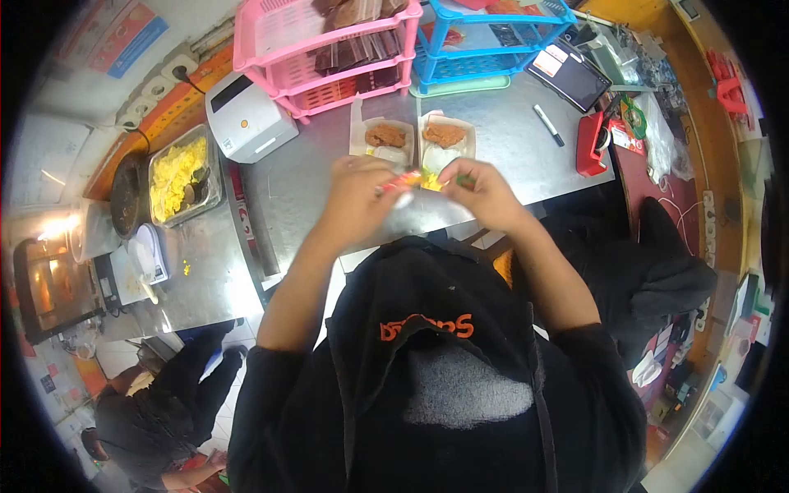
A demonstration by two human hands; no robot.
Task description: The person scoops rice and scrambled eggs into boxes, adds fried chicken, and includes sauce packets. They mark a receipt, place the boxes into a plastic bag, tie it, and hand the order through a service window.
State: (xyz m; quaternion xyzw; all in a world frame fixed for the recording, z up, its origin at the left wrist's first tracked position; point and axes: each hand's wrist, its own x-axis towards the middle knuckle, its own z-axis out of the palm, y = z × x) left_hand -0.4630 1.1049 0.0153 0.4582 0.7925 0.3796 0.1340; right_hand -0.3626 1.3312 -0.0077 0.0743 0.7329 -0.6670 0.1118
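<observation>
Chicken [386, 135] in both boxes [471, 141], both open.
Left hand [355, 195] pinches red packet [400, 181]; right hand [491, 197], something green [465, 181] (blurred).

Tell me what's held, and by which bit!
The left hand holds a red packet near its left end; the right hand's hold is unclear.

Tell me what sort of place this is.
Probably the kitchen or packing counter of a small takeaway. Two open boxes holding what looks like fried food sit on a metal counter, and a big tub of yellow food stands to the left.
</observation>
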